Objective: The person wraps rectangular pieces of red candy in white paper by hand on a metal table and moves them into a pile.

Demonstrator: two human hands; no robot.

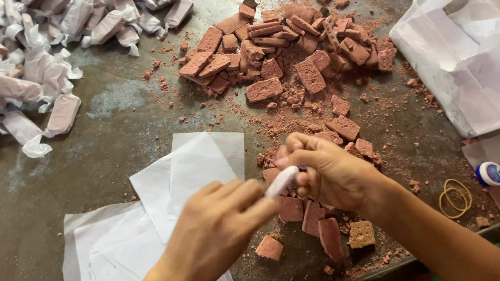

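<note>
My left hand point(220, 225) and my right hand point(328, 171) meet near the front of the table. Between them they grip a small piece wrapped in white paper point(282, 181), each hand pinching one end. Just below the hands lie a few bare reddish-brown bars point(317, 227). A large heap of the same crumbly reddish bars point(289, 47) sits farther back, with crumbs scattered around it. Loose white paper sheets point(145, 237) are stacked under my left forearm.
A pile of paper-wrapped pieces point(5, 72) fills the far left. Clear plastic bins with white paper point(484, 56) stand on the right. Yellow rubber bands point(455, 197) and a small blue-and-white cap point(490, 173) lie near the front right edge of the dark metal table point(68, 176).
</note>
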